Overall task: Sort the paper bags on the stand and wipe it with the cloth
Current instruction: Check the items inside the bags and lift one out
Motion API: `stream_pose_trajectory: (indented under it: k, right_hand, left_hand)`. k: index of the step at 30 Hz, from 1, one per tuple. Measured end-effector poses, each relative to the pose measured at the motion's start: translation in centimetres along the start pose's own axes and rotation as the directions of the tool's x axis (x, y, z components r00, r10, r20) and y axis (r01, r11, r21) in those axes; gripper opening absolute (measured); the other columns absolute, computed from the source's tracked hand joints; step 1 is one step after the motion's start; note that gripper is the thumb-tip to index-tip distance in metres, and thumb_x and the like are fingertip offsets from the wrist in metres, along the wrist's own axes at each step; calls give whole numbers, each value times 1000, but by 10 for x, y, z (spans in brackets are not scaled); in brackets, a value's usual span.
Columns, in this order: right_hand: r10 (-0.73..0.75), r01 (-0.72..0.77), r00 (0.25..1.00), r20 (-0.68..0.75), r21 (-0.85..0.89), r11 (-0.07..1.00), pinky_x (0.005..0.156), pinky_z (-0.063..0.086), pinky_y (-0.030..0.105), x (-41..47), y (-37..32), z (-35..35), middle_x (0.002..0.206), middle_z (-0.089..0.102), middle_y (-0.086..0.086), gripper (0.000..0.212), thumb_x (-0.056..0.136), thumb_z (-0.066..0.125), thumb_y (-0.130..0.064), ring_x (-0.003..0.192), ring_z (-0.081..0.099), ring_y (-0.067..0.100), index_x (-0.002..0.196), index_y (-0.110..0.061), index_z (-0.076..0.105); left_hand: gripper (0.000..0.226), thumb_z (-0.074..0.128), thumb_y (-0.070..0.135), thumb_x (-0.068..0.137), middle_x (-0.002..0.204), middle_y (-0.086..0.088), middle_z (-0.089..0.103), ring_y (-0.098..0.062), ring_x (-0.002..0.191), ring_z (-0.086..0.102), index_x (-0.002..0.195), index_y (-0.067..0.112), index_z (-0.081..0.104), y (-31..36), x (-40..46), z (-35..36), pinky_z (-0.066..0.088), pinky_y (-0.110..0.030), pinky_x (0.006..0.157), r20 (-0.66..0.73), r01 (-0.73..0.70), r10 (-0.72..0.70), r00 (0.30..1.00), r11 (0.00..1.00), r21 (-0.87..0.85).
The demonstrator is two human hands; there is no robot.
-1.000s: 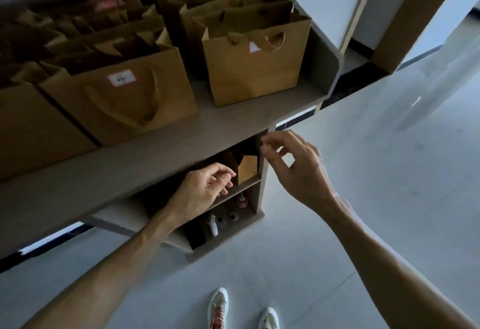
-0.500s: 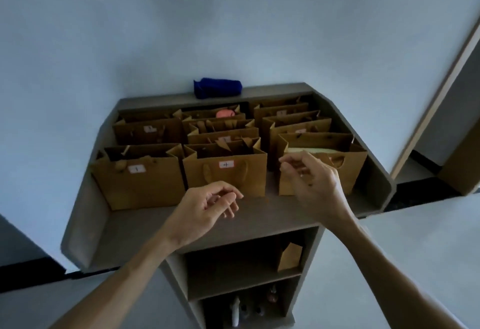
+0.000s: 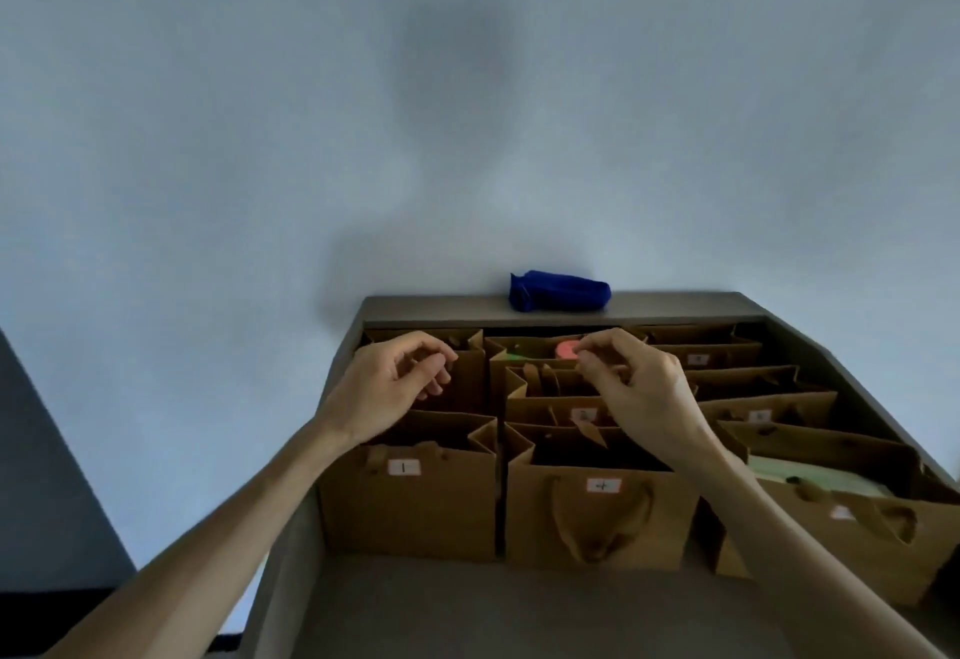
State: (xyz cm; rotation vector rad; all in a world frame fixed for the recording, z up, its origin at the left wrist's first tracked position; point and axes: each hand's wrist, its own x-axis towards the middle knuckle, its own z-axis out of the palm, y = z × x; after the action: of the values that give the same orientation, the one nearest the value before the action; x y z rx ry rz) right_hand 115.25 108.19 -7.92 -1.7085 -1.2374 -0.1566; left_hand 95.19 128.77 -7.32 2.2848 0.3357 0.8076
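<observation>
Several brown paper bags with white labels stand in three rows on the grey stand (image 3: 467,606). In front are the bag marked 1 (image 3: 410,502), the bag marked 4 (image 3: 597,518) and a third bag (image 3: 841,533) at the right. A rolled blue cloth (image 3: 561,291) lies on the stand's back ledge against the wall. My left hand (image 3: 387,388) hovers over the rear left bag, fingers loosely curled, holding nothing. Above the middle row's rear bags, my right hand (image 3: 636,388) has fingertips pinched together, with nothing visible in them.
A pale wall rises behind the stand. Raised side panels (image 3: 852,377) enclose the bags left and right. A strip of bare shelf runs in front of the bags. A dark panel (image 3: 41,476) stands at the far left.
The camera tilted up from the lower shelves to the stand's top. Both hands rose and reached farther back, from the front bags to the rear rows.
</observation>
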Motion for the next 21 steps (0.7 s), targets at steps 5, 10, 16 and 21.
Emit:
stream_pose_trajectory:
  k: [5, 10, 16, 21]
  right_hand:
    - [32, -26, 995, 97, -69, 997, 64, 53, 10, 32, 2, 34, 90, 66, -15, 17, 95, 60, -18, 81, 65, -6, 111, -20, 64]
    - [93, -71, 978, 187, -122, 990, 68, 58, 19, 58, 9, 46, 94, 67, -12, 14, 96, 59, -22, 81, 67, 1, 108, -29, 62]
    - [57, -15, 955, 291, -145, 989, 76, 53, 18, 86, 27, 54, 99, 68, -10, 13, 97, 59, -19, 90, 64, 2, 107, -24, 65]
    - [49, 8, 931, 363, -156, 988, 81, 54, 21, 103, 37, 68, 98, 67, -9, 13, 97, 58, -19, 90, 64, 2, 108, -23, 64]
  left_hand:
    - [14, 57, 21, 94, 96, 8, 67, -2, 86, 63, 104, 26, 65, -64, 42, -37, 50, -15, 73, 5, 59, -64, 998, 948, 314]
    - [18, 60, 23, 91, 109, 4, 64, -11, 97, 60, 109, 25, 62, -108, 72, -41, 52, -28, 85, 94, 47, -114, 989, 843, 536]
    - [22, 60, 28, 91, 115, 5, 65, -11, 105, 58, 113, 25, 62, -117, 84, -28, 48, -32, 94, 194, 17, -185, 963, 764, 645]
    - [18, 58, 28, 93, 112, 8, 66, -7, 102, 58, 109, 28, 66, -114, 78, -25, 48, -23, 88, 212, 28, -205, 956, 778, 627]
